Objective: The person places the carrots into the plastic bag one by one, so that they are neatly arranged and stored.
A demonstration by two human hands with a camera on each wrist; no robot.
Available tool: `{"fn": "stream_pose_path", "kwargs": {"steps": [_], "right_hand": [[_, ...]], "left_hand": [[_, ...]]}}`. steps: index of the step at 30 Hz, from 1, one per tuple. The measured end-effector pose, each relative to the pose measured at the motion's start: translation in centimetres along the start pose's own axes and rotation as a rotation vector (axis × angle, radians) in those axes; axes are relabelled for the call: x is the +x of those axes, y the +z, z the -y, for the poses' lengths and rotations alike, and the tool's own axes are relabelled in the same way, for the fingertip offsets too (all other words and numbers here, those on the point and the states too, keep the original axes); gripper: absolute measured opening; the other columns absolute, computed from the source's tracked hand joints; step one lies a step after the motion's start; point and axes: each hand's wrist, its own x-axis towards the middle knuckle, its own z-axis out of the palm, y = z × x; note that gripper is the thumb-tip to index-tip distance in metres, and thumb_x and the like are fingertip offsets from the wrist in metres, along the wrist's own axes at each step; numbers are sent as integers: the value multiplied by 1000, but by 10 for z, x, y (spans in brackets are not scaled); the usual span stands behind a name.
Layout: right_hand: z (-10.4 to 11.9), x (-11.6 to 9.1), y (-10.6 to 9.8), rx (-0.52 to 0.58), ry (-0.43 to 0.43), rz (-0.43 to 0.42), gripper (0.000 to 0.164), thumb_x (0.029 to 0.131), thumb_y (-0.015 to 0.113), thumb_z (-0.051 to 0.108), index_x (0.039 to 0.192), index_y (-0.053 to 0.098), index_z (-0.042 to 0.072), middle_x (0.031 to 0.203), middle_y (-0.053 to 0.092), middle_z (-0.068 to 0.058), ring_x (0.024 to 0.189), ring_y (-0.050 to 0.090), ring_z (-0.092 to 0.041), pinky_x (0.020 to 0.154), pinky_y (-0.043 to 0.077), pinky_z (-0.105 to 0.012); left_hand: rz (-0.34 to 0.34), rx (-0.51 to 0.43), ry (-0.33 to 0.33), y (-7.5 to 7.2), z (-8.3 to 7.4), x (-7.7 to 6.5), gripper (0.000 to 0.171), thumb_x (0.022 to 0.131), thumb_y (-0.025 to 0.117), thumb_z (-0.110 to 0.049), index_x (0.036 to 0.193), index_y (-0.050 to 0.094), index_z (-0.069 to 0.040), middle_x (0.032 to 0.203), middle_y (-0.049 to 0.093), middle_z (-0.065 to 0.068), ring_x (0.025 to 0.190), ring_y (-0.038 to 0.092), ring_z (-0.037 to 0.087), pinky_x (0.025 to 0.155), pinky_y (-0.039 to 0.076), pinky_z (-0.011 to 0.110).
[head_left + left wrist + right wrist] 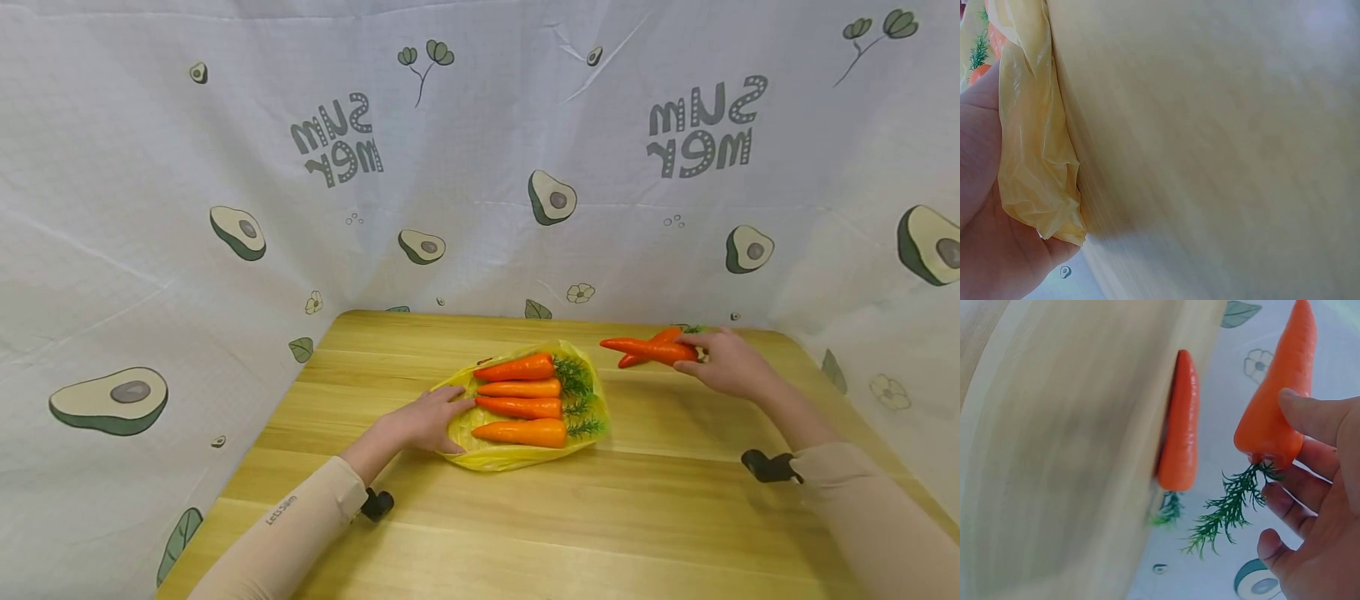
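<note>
My left hand (pixel 427 419) holds the left edge of a yellow plastic bag (pixel 498 460), its plastic (pixel 1038 144) lying in loose folds against the palm in the left wrist view. Several orange carrots (pixel 521 407) with green tops lie side by side on the bag, tips toward that hand. At the back right, my right hand (pixel 726 364) grips another carrot (pixel 637 347) near its leafy end. The thumb lies across this held carrot (pixel 1275 400) in the right wrist view, and its green top hangs free. Beneath it, one more carrot (pixel 1180 425) lies apart on the table.
The wooden table (pixel 525 533) has light striped grain. A white cloth printed with avocados (pixel 552 197) hangs behind it and along both sides. Each wrist wears a small black camera (pixel 768 467) by the sleeve cuff.
</note>
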Motion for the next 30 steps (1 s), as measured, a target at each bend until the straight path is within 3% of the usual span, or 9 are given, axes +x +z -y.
{"fn": "stream_pose_path", "kwargs": {"steps": [11, 20, 30], "right_hand": [[24, 0, -12, 3, -60, -34, 46, 92, 74, 25, 127, 66, -3, 89, 65, -9, 81, 47, -27, 66, 33, -34], [52, -1, -22, -9, -78, -47, 46, 91, 75, 27, 126, 67, -3, 99, 72, -12, 91, 51, -30, 71, 37, -36], [75, -3, -22, -22, -162, -90, 43, 90, 77, 26, 124, 69, 1, 99, 73, -10, 86, 50, -26, 69, 38, -35]], "left_hand": [[-2, -1, -1, 2, 1, 1, 85, 85, 77, -50, 155, 41, -17, 164, 29, 15, 152, 27, 33, 121, 24, 59], [2, 5, 2, 1, 2, 1, 85, 86, 77, -50, 155, 41, -17, 164, 28, 15, 151, 27, 33, 121, 24, 59], [16, -2, -3, 1, 1, 1, 85, 86, 76, -50, 156, 40, -18, 164, 28, 15, 152, 27, 32, 121, 24, 58]]}}
